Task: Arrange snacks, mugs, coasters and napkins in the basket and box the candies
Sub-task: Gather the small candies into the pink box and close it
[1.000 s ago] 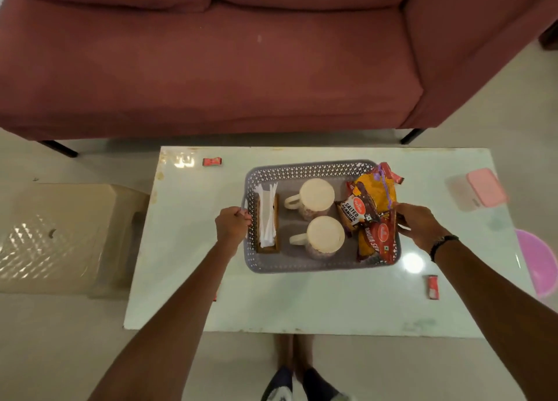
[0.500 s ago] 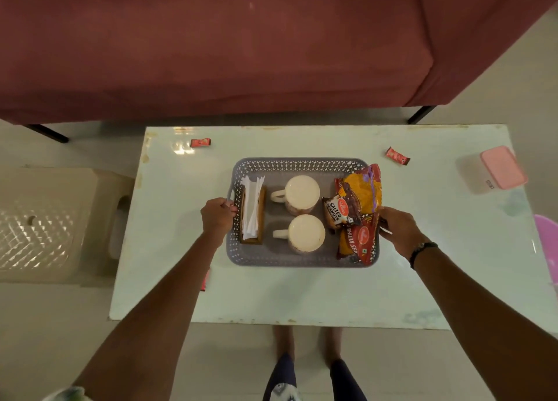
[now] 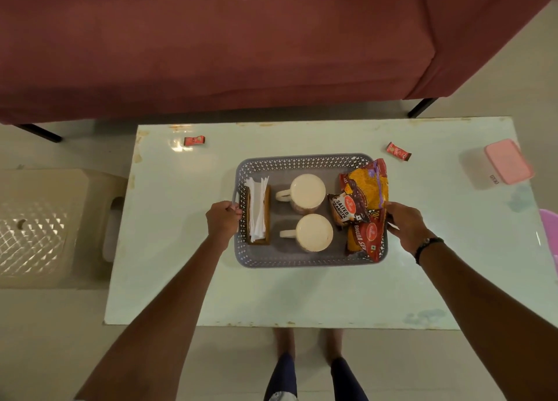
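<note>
Both hands, left hand (image 3: 224,219) and right hand (image 3: 403,224), grip the basket (image 3: 302,162) ends; mugs, napkins, snacks sit inside. Two candies (image 3: 194,140) beyond the basket remain unboxed on the surface.

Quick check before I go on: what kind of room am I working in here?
Most likely a home living room. A maroon sofa stands behind a low, pale coffee table, and a plastic stool sits beside it on the floor. The grey basket on the table holds mugs and snacks.
</note>
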